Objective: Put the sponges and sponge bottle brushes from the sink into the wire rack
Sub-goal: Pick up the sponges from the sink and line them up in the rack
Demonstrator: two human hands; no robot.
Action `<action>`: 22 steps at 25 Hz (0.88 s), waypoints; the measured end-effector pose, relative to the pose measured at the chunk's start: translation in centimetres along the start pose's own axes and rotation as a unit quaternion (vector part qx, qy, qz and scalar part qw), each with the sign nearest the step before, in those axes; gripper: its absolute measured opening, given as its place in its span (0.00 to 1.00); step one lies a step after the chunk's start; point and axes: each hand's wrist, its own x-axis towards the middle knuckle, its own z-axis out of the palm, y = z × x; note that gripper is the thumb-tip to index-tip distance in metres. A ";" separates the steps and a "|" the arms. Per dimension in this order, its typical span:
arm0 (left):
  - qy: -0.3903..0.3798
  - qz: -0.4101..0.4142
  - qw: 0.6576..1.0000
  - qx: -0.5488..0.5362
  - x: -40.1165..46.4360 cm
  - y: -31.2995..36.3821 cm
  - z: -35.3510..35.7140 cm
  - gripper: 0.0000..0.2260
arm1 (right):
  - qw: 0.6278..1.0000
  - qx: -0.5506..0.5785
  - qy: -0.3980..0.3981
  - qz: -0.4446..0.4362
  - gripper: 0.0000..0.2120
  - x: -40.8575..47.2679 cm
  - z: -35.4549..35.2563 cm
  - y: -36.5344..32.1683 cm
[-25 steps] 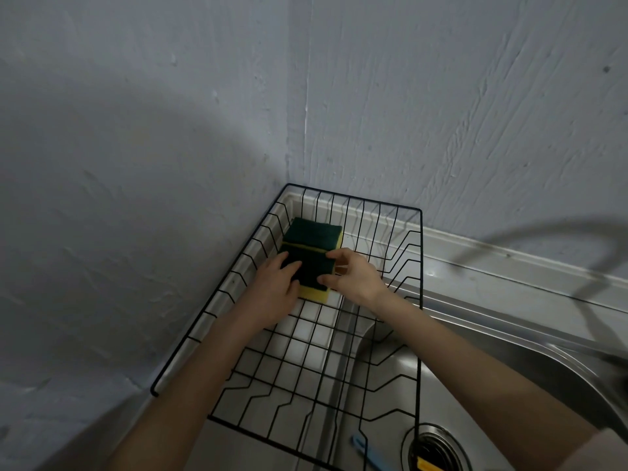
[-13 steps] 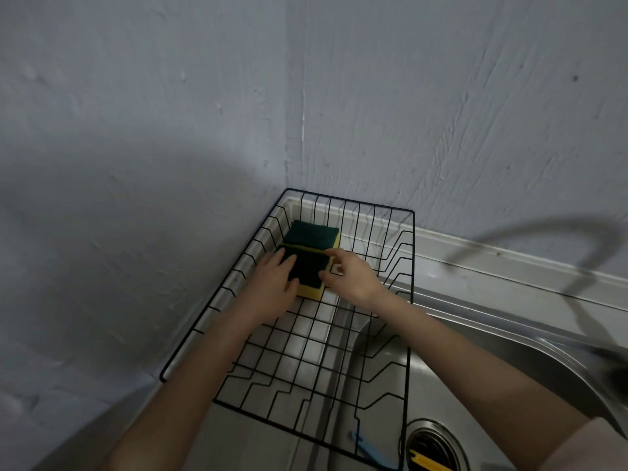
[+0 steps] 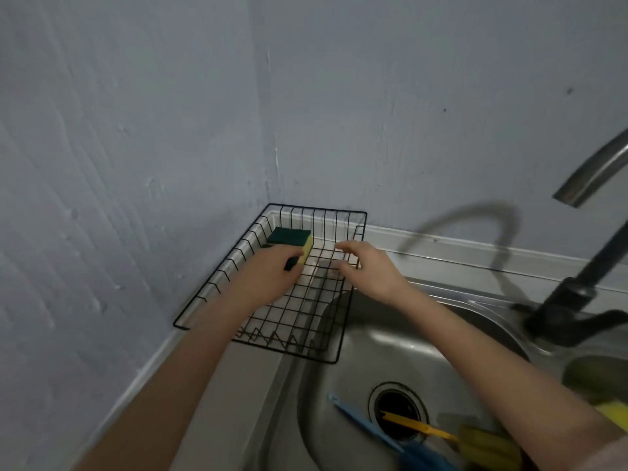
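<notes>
Two green-and-yellow sponges (image 3: 291,240) sat in the wire rack (image 3: 353,300) mid-frame; the left hand (image 3: 268,277) gripped the nearer one, and the right hand (image 3: 368,270) hovered beside, fingers loosely spread, holding nothing. Bottle brushes (image 3: 441,440) lay in the sink (image 3: 343,385), lower right.

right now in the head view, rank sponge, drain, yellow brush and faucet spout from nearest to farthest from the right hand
1. sponge, in the rack's far left corner, just left of the right hand.
2. drain, in the sink basin, below the hand.
3. yellow brush, in the basin beyond the drain, lower right.
4. faucet spout, far upper right.
</notes>
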 end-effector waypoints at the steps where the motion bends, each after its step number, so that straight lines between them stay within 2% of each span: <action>1: -0.003 0.007 1.000 0.003 -0.8 1.0 0.2 0.16 | 1.000 -0.003 0.004 0.001 0.20 -1.3 -0.5 0.5; 7: -0.001 0.050 0.998 -0.028 -4.5 7.6 3.1 0.13 | 0.999 -0.005 0.000 0.039 0.19 -8.5 -3.5 4.3; 13: -0.069 0.054 0.995 -0.053 -6.0 13.9 8.7 0.16 | 0.998 -0.020 -0.011 0.067 0.18 -14.5 -7.1 9.8; 22: -0.104 0.082 0.987 -0.093 -5.9 23.7 15.7 0.15 | 0.993 -0.016 -0.020 0.117 0.17 -20.8 -12.5 18.7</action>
